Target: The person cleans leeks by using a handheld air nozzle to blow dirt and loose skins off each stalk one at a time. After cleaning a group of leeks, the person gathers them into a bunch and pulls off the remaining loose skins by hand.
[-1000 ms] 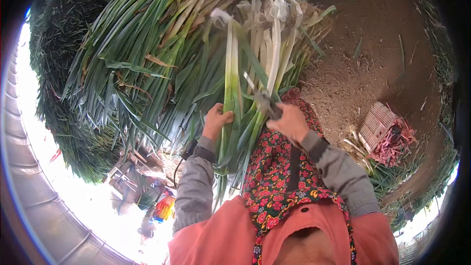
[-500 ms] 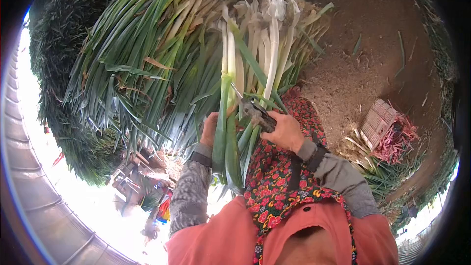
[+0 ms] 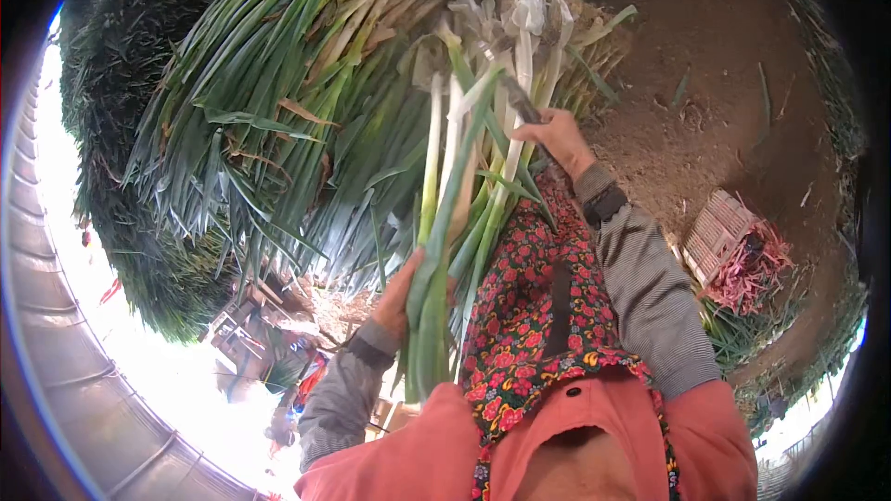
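Observation:
My left hand (image 3: 403, 289) is closed around the green leaves of a few long green onions (image 3: 430, 195), whose white stems point away from me. Held in my right hand (image 3: 560, 137) is a dark-handled tool (image 3: 522, 99) with a thin metal tip, reaching in among the white stem ends. One green leaf (image 3: 469, 121) lies slantwise across the held stalks. More onions with pale, loose skins (image 3: 529, 9) rest beyond and beneath them, over the flowered apron (image 3: 529, 315).
A large heap of green onions (image 3: 269, 102) spreads at left. Dark green bundles (image 3: 111, 167) are stacked behind it. On the dirt floor (image 3: 687, 28) at right stands a woven crate (image 3: 719, 237) beside pink ties (image 3: 745, 274). A curved, ribbed cover (image 3: 83, 390) runs along the left edge.
My right hand has moved forward with the tool, from the middle of the stalks to their white ends. My left hand has shifted slightly toward me with the onions, whose stems now show whiter.

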Demonstrator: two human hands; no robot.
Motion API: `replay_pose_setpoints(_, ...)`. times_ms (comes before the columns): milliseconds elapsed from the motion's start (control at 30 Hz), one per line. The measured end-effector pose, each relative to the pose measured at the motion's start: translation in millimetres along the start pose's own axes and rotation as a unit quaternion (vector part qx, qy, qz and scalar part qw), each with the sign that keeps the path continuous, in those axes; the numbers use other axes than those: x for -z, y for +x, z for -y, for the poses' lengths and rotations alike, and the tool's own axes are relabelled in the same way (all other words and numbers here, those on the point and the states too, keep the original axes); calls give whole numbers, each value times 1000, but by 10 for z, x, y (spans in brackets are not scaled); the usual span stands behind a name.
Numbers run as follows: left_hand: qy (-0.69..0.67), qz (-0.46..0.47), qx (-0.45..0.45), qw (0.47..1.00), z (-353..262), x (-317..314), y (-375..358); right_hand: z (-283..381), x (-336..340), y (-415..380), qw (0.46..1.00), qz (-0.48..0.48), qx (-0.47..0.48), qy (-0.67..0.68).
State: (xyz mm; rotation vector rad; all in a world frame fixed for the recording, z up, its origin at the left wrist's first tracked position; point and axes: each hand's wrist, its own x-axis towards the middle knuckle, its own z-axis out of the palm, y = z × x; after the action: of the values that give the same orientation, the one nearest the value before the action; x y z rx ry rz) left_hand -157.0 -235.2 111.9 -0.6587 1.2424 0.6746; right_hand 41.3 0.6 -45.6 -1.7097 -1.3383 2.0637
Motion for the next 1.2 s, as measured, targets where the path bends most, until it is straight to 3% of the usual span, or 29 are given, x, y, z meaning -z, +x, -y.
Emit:
replay_pose_setpoints(67, -6, 89, -23, 996, 51, 152, -109, 21, 174, 1, 998, -42, 10, 35)
replay_pose_setpoints(100, 50, 101, 3, 994, -25, 31, -226, 45, 332, 18, 992, -29, -41, 118)
replay_pose_setpoints(167, -41, 109, 48, 992, 56, -73, -366, 107, 630, 2, 947, -6, -144, 287)
replay_pose_setpoints(200, -86, 113, 72, 987, 129, -110, -393, 181, 662, -31, 945, -13, -134, 298)
replay_pose_setpoints(267, -52, 93, 37, 994, 284, -127, -240, 314, 720, -80, 940, -28, -109, 322)
replay_pose_setpoints(333, -47, 125, -4, 991, 424, -108, -29, 197, 682, -195, 987, 43, -7, 157)
replay_pose_setpoints(367, -123, 198, 7, 973, 516, 146, 251, 128, 645, -348, 994, 77, 42, 71)
replay_pose_setpoints(400, -136, 138, -42, 980, 487, 24, 263, 355, 467, -769, 991, 93, 51, 86)
replay_pose_setpoints(433, -149, 77, -89, 982, 469, -185, 267, 155, 446, -983, 994, 91, 44, -43)
replay_pose_setpoints(467, -163, 14, -134, 977, 469, -296, 264, 341, 387, -1359, 991, 104, 58, -56)
replay_pose_setpoints(500, -137, 65, -162, 975, 527, -89, 398, 195, 349, -1624, 982, 84, 90, -140)
replay_pose_setpoints(567, -111, 124, -218, 962, 608, 181, 596, 222, 325, -2066, 965, 138, -5, -224)
replay_pose_setpoints(600, -108, 136, -248, 953, 605, 245, 683, 12, 294, -2193, 965, 111, 39, -236)
replay_pose_setpoints(667, -90, 30, -341, 935, 585, 353, 753, 257, 218, -2134, 943, 122, -51, -305)
replay_pose_setpoints(733, -103, -116, -398, 904, 486, 296, 672, 53, 197, -1729, 958, 114, -61, -257)
replay_pose_setpoints(767, -3, -167, -447, 879, 478, 341, 656, -107, 167, -1498, 964, 110, -64, -233)
replay_pose_setpoints(800, 91, -229, -486, 839, 469, 385, 641, -279, 139, -1312, 969, 60, -45, -234)
replay_pose_setpoints(867, 144, -358, -502, 774, 312, 10, 329, -595, 139, -1018, 971, -38, -7, -237)
replay_pose_setpoints(900, 96, -344, -563, 745, 280, -95, 309, -687, 133, -1041, 976, -39, 11, -216)
replay_pose_setpoints(1000, 245, -311, -561, 727, 252, -158, 204, -38, 103, -1417, 961, 57, -14, -270)
replay_pose_setpoints(1033, 290, -266, -533, 749, 209, -249, 134, -4, 77, -1410, 960, 50, -21, -274)
replay_pose_setpoints(1133, 255, -125, -416, 864, 303, -366, 261, -145, -9, -918, 963, 14, -18, -270)
replay_pose_setpoints(1200, 211, 36, -257, 943, 271, -367, 223, -70, -76, -515, 959, -12, -21, -281)
